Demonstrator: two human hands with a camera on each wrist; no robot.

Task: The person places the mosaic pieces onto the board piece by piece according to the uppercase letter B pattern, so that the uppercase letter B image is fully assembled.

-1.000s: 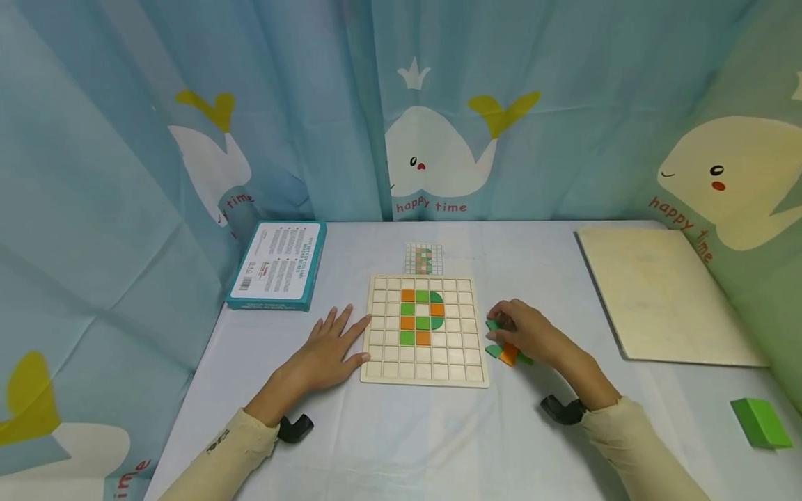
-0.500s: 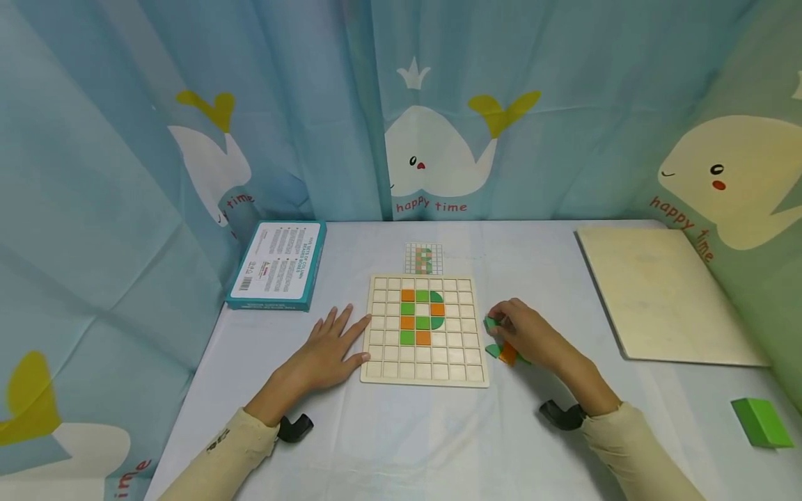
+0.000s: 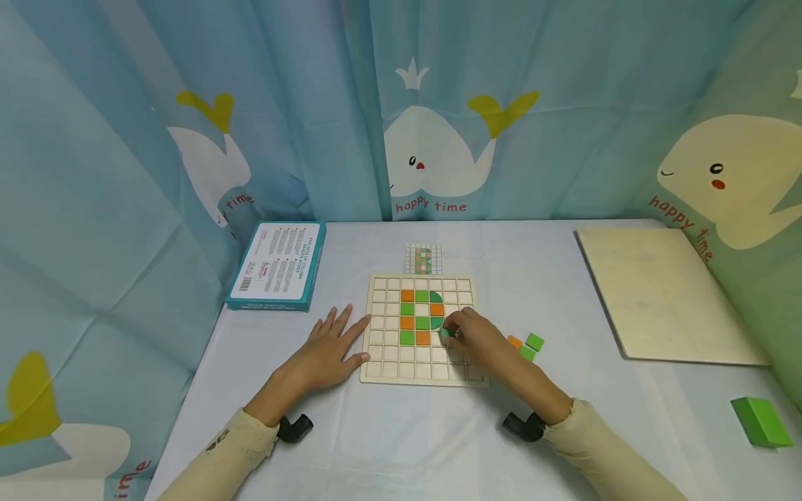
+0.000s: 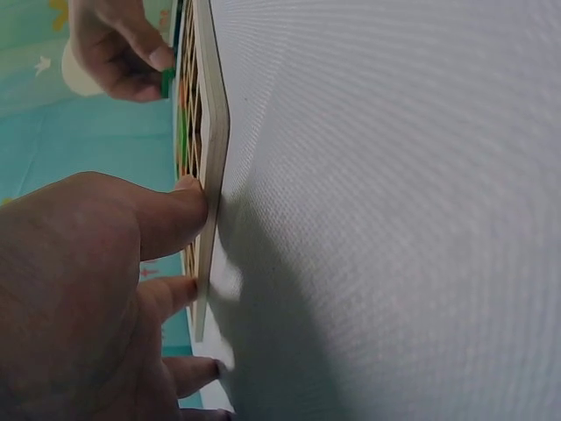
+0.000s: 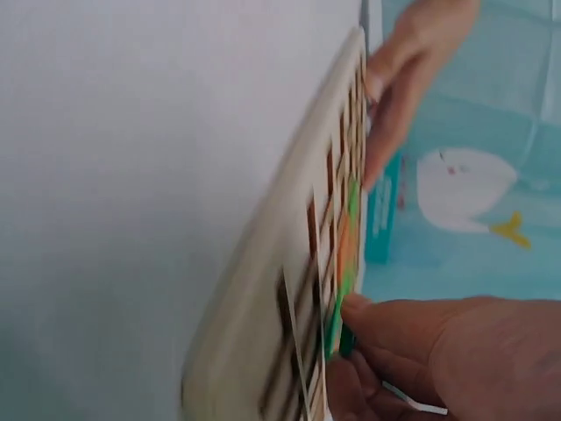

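A pale wooden grid board (image 3: 388, 372) lies in the middle of the white table, with orange, light green and dark green tiles (image 3: 422, 323) set in its cells. Above the cells right of the lower orange tile, my right hand (image 3: 479, 341) pinches a small dark green tile (image 3: 446, 333) between thumb and fingers. The right wrist view shows this tile (image 5: 347, 340) close to the board's surface; its shape is mostly hidden. My left hand (image 3: 326, 355) rests with spread fingers on the table, thumb (image 4: 180, 215) and forefinger touching the board's left edge.
Loose orange and light green square tiles (image 3: 528, 353) lie right of the board, partly behind my right forearm. A small pattern card (image 3: 410, 259) lies beyond the board. A teal box (image 3: 276, 264), a plain wooden board (image 3: 670, 299) and a green block (image 3: 761, 422) stand around.
My right hand has picked up a dark green tile from the loose tiles and moved left with it over the board. My left hand has stayed in place.
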